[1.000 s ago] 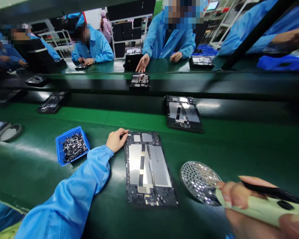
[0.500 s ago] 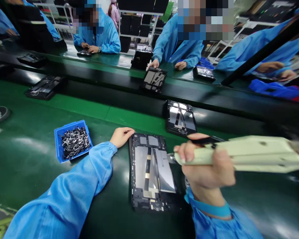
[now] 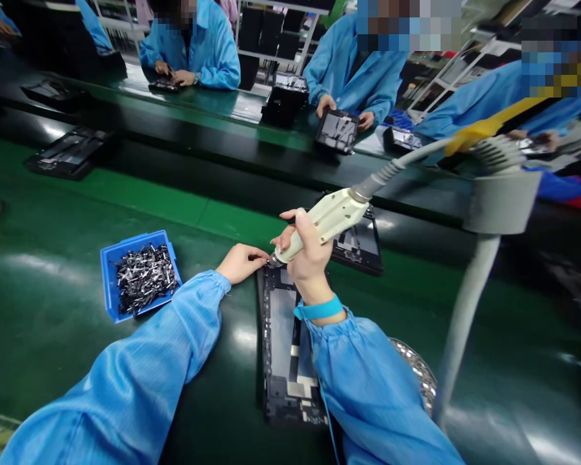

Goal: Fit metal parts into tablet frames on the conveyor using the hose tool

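Note:
A tablet with its back off (image 3: 281,326) lies on the green bench in front of me. My left hand (image 3: 244,263) is at its top left corner, thumb and fingers pinched together; whatever is between them is too small to make out. My right hand (image 3: 312,255) is wrapped round a pale electric screwdriver (image 3: 339,216), tilted with its tip at that same corner, close to my left fingertips. My right forearm hides the tablet's right side. Partly behind that sleeve is a round perforated dish of screws (image 3: 419,368). A blue bin (image 3: 107,284) of small black and silver parts stands left of my left hand.
Another opened tablet (image 3: 363,248) lies behind the screwdriver, and one more (image 3: 70,152) is at the far left. A grey cup-shaped holder on a bent tube (image 3: 501,203) rises at the right. Co-workers in blue sit across the bench; one holds a tablet (image 3: 337,131).
My right hand has swung the screwdriver from the screw dish up and left to the tablet's top left corner. My left hand has stayed there. A co-worker opposite has picked up a tablet.

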The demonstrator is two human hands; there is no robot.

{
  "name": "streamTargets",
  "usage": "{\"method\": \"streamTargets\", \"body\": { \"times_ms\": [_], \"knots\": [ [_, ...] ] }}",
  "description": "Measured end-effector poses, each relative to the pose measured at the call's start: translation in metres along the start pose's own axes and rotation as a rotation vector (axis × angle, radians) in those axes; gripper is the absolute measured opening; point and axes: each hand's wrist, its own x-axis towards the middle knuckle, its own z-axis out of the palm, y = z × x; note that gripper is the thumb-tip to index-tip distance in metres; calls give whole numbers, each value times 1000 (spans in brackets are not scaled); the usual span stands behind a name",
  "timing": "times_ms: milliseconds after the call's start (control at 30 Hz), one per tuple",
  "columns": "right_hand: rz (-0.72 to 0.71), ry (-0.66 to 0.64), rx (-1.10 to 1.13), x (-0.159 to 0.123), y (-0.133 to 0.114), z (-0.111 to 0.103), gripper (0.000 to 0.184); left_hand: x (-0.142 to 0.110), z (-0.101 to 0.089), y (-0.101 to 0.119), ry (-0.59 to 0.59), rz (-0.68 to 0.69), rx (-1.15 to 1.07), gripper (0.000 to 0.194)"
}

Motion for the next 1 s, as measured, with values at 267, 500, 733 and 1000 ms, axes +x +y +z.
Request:
{"method": "streamTargets", "body": {
  "times_ms": [267,500,733,1000],
  "knots": [
    [30,4,-10,2,12,2,33,0,6,-2,15,-15,-22,22],
    [44,-16,-66,-1,18,2,37,-1,6,0,13,-10,-12,19],
    [63,-23,2,-2,18,2,38,-1,4,2,45,-5,31,18],
    [-14,-164,222,-11,5,-6,46,-20,-5,8,206,47,158,13]
  ]
}}
